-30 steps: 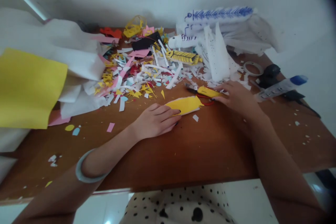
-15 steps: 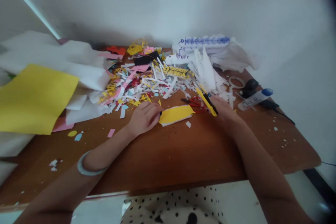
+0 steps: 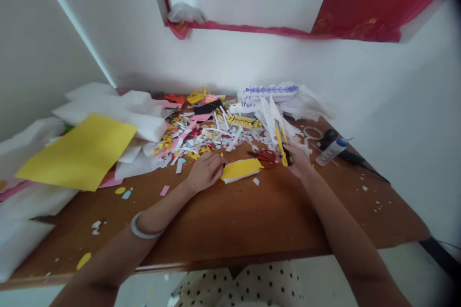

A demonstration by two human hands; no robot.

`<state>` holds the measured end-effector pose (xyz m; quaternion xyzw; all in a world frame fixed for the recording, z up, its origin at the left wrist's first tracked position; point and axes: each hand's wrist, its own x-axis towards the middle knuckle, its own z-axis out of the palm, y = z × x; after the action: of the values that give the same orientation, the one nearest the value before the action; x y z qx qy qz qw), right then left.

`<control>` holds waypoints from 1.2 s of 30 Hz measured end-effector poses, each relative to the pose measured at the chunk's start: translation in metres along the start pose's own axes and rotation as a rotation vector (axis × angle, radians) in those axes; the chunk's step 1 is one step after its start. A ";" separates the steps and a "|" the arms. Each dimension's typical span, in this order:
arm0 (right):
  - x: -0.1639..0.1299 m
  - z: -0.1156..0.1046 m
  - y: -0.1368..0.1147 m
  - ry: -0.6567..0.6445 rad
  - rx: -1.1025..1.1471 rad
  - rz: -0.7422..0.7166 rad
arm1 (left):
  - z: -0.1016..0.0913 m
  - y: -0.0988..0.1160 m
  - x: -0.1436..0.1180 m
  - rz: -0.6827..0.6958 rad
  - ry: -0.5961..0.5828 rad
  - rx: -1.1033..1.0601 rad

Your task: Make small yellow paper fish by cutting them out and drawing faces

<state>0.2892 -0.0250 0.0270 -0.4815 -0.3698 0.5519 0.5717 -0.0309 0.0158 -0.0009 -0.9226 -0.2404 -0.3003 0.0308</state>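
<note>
A strip of white foam with a yellow top [image 3: 242, 169] lies on the brown table. My left hand [image 3: 206, 172] is closed at its left end, fingertips pressed on that end; a small dark spot shows at the fingertips, too small to name. My right hand [image 3: 299, 160] grips a yellow and black utility knife [image 3: 284, 146], its tip pointing away from me, to the right of the strip and apart from it. Between the strip and the knife lie red-handled scissors [image 3: 265, 157]. A small white scrap [image 3: 256, 181] sits just below the strip's right end.
Paper and foam scraps [image 3: 212, 136] cover the table's back. White foam blocks [image 3: 108, 110] with a yellow sheet [image 3: 81, 153] are piled at left. At right are a tape ring [image 3: 313, 133], a blue-capped bottle [image 3: 330, 152] and a black corded tool [image 3: 347, 156].
The camera view has tilted up, showing more wall and red cloth. Both hands stay by the strip; the right still holds the knife, now pointing more straight away from me.
</note>
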 end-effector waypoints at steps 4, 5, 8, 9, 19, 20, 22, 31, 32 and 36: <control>-0.004 -0.001 -0.003 -0.043 -0.015 -0.051 | 0.000 0.001 -0.001 0.010 0.007 0.026; -0.005 -0.002 -0.003 -0.054 -0.027 -0.061 | 0.000 0.002 -0.001 0.016 0.004 0.031; -0.002 -0.006 0.001 -0.058 -0.087 -0.092 | -0.001 0.004 0.000 0.042 -0.013 0.038; 0.000 -0.008 0.002 -0.043 -0.115 -0.108 | -0.001 0.004 0.000 0.044 -0.020 0.038; 0.027 -0.066 0.009 0.445 -0.560 -0.397 | -0.003 0.000 -0.002 0.011 -0.016 0.058; 0.029 -0.073 0.010 0.483 -0.620 -0.414 | -0.003 0.000 -0.002 0.018 -0.018 0.064; 0.033 -0.083 0.015 0.546 -0.737 -0.443 | -0.003 0.000 -0.001 0.046 -0.037 0.081; 0.046 -0.102 0.037 0.636 -1.106 -0.440 | -0.003 0.013 0.002 0.284 -0.193 0.145; 0.045 -0.101 0.038 0.635 -1.138 -0.450 | -0.003 0.015 0.003 0.303 -0.202 0.152; 0.041 -0.096 0.038 0.608 -1.248 -0.495 | -0.003 0.017 0.004 0.312 -0.192 0.183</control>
<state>0.3754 -0.0013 -0.0392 -0.7516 -0.5379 -0.0642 0.3763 -0.0219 0.0023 0.0054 -0.9664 -0.1227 -0.1795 0.1373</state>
